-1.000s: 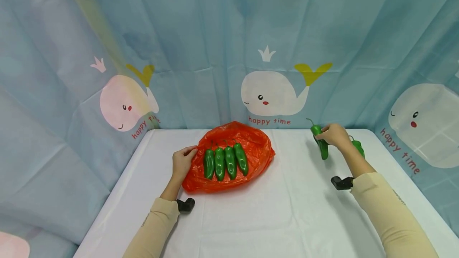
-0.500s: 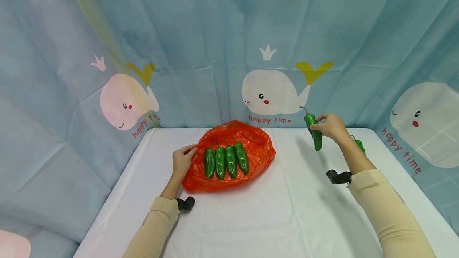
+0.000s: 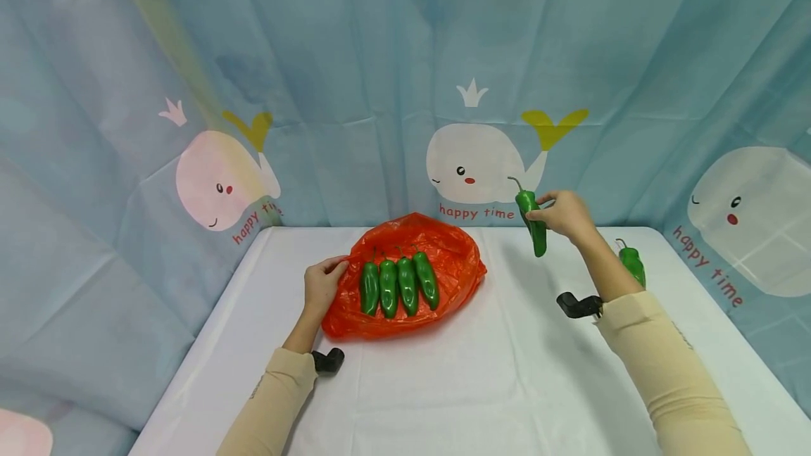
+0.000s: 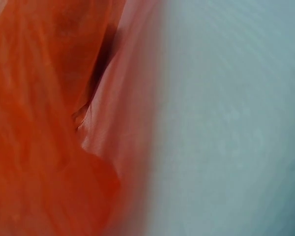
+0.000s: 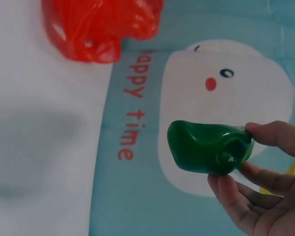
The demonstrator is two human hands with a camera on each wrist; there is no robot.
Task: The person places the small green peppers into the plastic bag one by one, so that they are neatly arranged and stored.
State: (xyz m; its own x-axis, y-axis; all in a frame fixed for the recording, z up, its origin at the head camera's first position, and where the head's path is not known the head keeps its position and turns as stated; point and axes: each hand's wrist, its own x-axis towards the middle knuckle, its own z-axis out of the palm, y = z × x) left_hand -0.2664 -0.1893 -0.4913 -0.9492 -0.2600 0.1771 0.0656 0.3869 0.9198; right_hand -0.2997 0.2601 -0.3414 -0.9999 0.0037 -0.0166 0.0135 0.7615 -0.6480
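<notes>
My right hand (image 3: 566,215) pinches a green chili pepper (image 3: 532,222) between thumb and fingers, above the right part of the table, stem pointing up and left. In the right wrist view the same pepper (image 5: 201,147) is seen nearly end-on. My left hand (image 3: 321,287) pinches the left rim of a red plastic bag (image 3: 453,259), spread open on the table. Inside the bag several green peppers (image 3: 408,286) lie side by side in a row. The left wrist view is filled by the blurred bag (image 4: 34,137); my left fingers are hard to make out there.
Another green pepper (image 3: 632,264) lies at the right of the table, behind my right forearm. The white table (image 3: 443,393) ends at a blue curtain (image 3: 355,90) printed with whales.
My right hand has lifted the pepper and carried it left, toward the bag. The pepper at the far right shows more fully. My left hand stays on the bag's rim.
</notes>
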